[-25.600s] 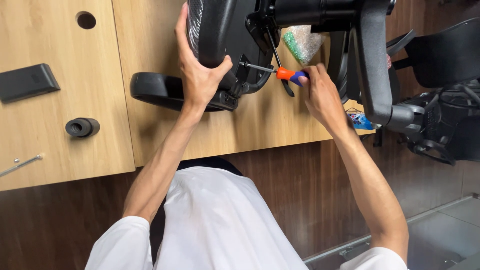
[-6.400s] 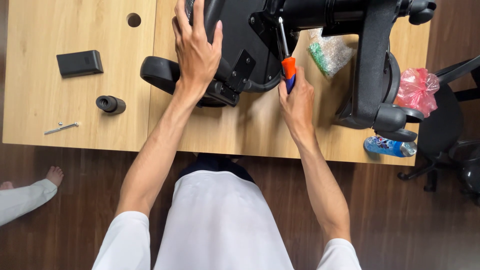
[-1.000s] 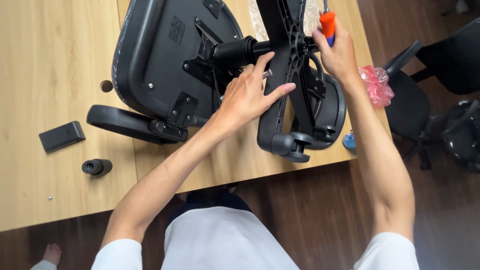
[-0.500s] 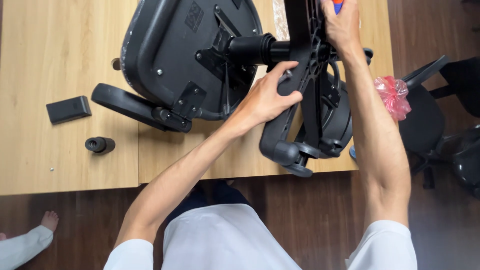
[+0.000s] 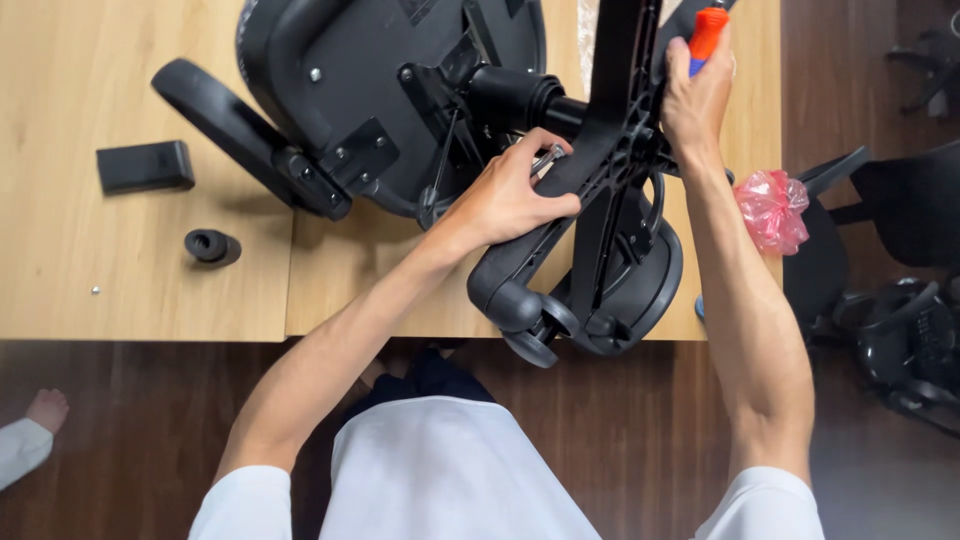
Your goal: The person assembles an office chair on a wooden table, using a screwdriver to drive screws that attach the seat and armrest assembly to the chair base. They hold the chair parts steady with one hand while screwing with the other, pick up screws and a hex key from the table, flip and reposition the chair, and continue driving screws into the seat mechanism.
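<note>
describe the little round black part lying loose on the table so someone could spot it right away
Start at the wooden table and look left of the upturned chair seat. Below the flat black block lies the short black cylinder on its side. It is round with a hollow end, while the block is rectangular.

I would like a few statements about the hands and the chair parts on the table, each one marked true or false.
1. The left hand grips a leg of the black chair base. True.
2. The right hand holds a screwdriver with an orange handle. True.
3. The chair seat stands upright on the floor. False: it lies on the wooden table, underside showing.
4. The small black cylinder is in the left hand. False: it lies on the table, apart from both hands.
5. A pink plastic bag sits near the right forearm. True.
</note>
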